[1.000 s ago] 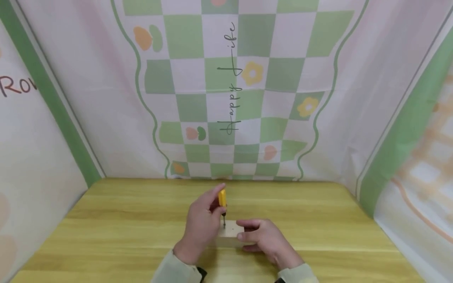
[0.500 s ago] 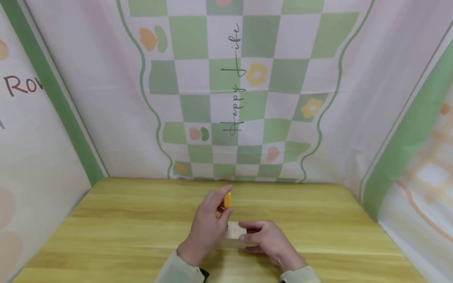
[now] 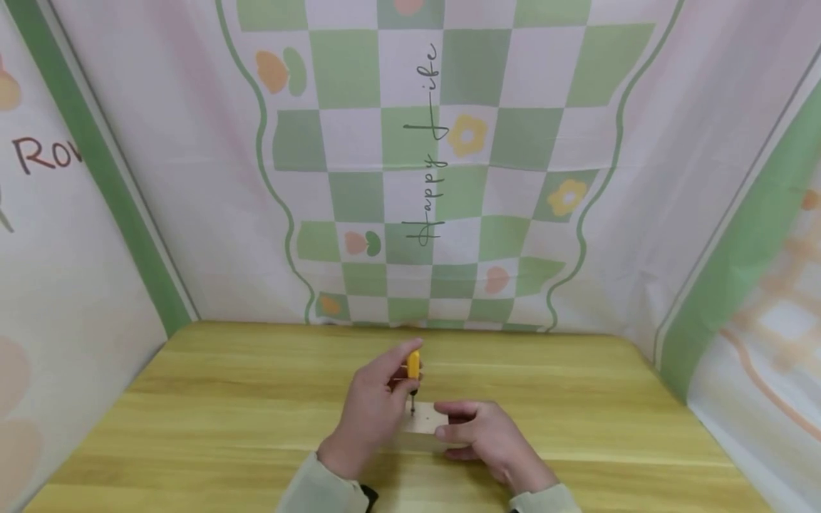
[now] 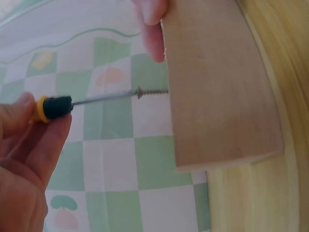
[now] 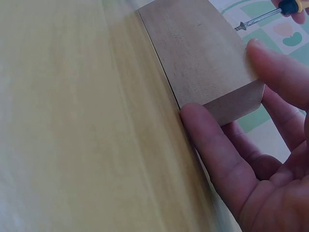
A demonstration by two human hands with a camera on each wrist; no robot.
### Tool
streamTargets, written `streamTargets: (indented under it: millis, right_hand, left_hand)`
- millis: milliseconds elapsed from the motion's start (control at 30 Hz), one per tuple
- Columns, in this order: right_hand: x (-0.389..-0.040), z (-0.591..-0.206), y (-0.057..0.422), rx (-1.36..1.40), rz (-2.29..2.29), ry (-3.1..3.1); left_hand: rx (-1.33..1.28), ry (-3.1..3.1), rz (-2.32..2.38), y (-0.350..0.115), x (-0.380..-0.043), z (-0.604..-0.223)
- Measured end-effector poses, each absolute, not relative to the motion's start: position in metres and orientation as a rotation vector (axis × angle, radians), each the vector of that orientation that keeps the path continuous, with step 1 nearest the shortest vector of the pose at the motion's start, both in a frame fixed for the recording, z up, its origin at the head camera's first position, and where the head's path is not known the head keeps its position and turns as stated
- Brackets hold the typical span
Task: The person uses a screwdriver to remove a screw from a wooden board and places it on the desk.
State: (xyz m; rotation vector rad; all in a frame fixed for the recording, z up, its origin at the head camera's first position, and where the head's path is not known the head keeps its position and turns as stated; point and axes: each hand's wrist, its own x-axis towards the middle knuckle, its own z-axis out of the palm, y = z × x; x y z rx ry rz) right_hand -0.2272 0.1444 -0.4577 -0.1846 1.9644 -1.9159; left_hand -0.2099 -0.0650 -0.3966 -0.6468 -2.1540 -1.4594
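My left hand (image 3: 372,406) grips the yellow and black handle of a screwdriver (image 3: 413,365), which stands upright over a pale wooden block (image 3: 426,420). In the left wrist view, the screwdriver's tip meets the head of a screw (image 4: 153,92). Part of the screw's thread shows above the block's face; its point is hidden in the wood. My right hand (image 3: 481,434) holds the block by its right end, fingers and thumb spread round its edges, as the right wrist view shows. A small dark mark sits on the block's top, right of the screw.
The block rests on a wood-grain table (image 3: 256,399). Behind the table hangs a green and white checked cloth (image 3: 404,278) with printed flowers and lettering. More printed cloth (image 3: 737,342) stands along the right side, and another panel (image 3: 77,271) along the left.
My left hand's fingers shift on the handle, rolling over the screwdriver and back. The right hand stays on the block. The whole head view has slid slightly to the right.
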Motion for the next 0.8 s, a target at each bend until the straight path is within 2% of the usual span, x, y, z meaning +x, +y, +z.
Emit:
streamTargets:
  millis: [300,800]
  right_hand:
    - [-0.2264,-0.4573,0.1438,-0.184,-1.92,1.955]
    - [-0.2265,-0.4593,0.1448,-0.191,-1.915,1.962]
  left_hand:
    - [-0.589,-2.104,-1.108,-0.0587,-0.209,-0.3982]
    - [-0.566,-2.119,-1.033,-0.0565,-0.2085,-0.4008]
